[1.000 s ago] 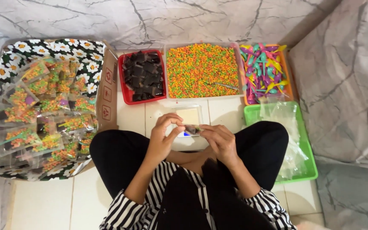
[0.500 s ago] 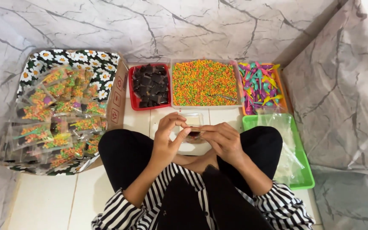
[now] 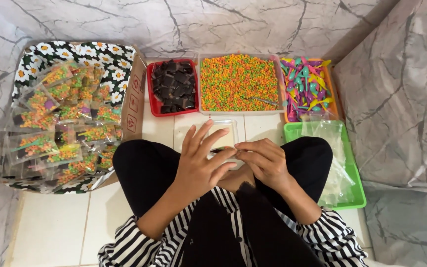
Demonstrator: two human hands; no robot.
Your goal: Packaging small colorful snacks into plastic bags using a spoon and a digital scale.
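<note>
both hands meet over the lap, above a clear plastic tray (image 3: 221,131) on the tiled floor. the left hand (image 3: 201,165) has its fingers spread, its grip released, touching a small clear packet (image 3: 223,148) that the right hand (image 3: 265,163) pinches at the end. most of the packet is hidden. to do this well, i judge the right grip should stay firm while the left fingers press the edge flat and even.

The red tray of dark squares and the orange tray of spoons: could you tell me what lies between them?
In the head view, a clear tub of orange and green beads sits between the red tray and the orange tray.
</note>
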